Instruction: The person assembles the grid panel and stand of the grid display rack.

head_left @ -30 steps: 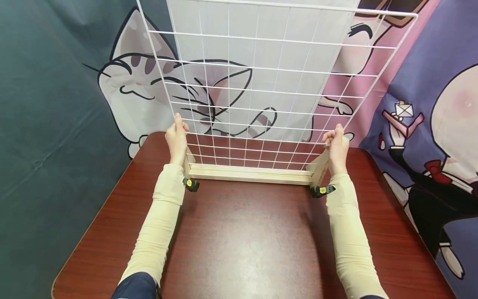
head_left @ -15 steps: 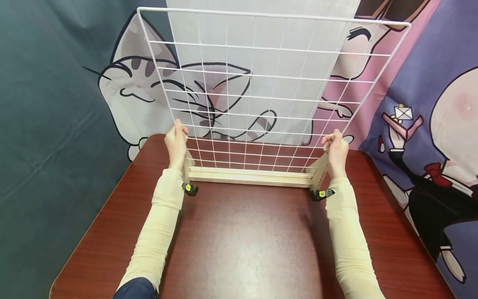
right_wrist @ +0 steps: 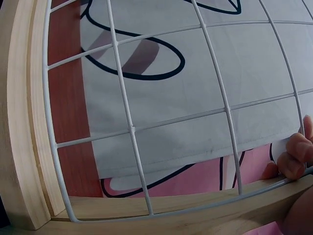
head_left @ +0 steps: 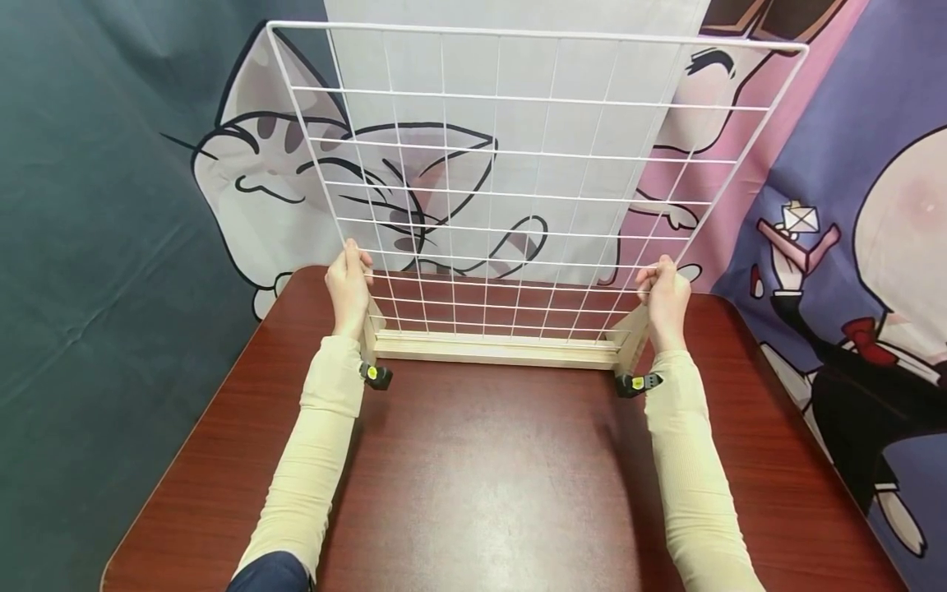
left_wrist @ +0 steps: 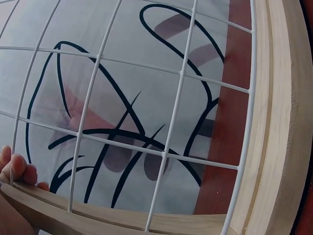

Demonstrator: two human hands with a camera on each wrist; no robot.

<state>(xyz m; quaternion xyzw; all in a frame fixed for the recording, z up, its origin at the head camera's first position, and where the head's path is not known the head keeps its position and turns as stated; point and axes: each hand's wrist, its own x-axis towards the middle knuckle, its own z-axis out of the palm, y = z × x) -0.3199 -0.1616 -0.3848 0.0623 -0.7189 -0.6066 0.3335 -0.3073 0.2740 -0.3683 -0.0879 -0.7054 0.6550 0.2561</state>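
Note:
A white wire grid panel (head_left: 536, 35) stands in a pale wooden frame (head_left: 496, 353) with a bottom bar and two side posts. My left hand (head_left: 348, 288) grips the grid's left edge together with the wooden post. At the right edge, my right hand (head_left: 666, 302) grips in the same way, thumb up. In the left wrist view, curled fingertips (left_wrist: 22, 170) show behind the post. The right wrist view has fingers (right_wrist: 296, 152) bent over the edge wire. Along the grooved wooden bar (right_wrist: 24, 107) runs the grid's bottom wire; whether it sits in the groove I cannot tell.
The frame stands toward the far side of a reddish-brown table (head_left: 488, 477). Behind it hangs a cartoon-print cloth (head_left: 259, 222), with a white sheet (head_left: 510, 115) at the middle. Black wrist cameras (head_left: 377, 376) sit inside both forearms.
The grid has come down a little, its whole top edge now in view, and its left top corner has sunk further since half a second ago. Both hands keep their grip and moved slightly down.

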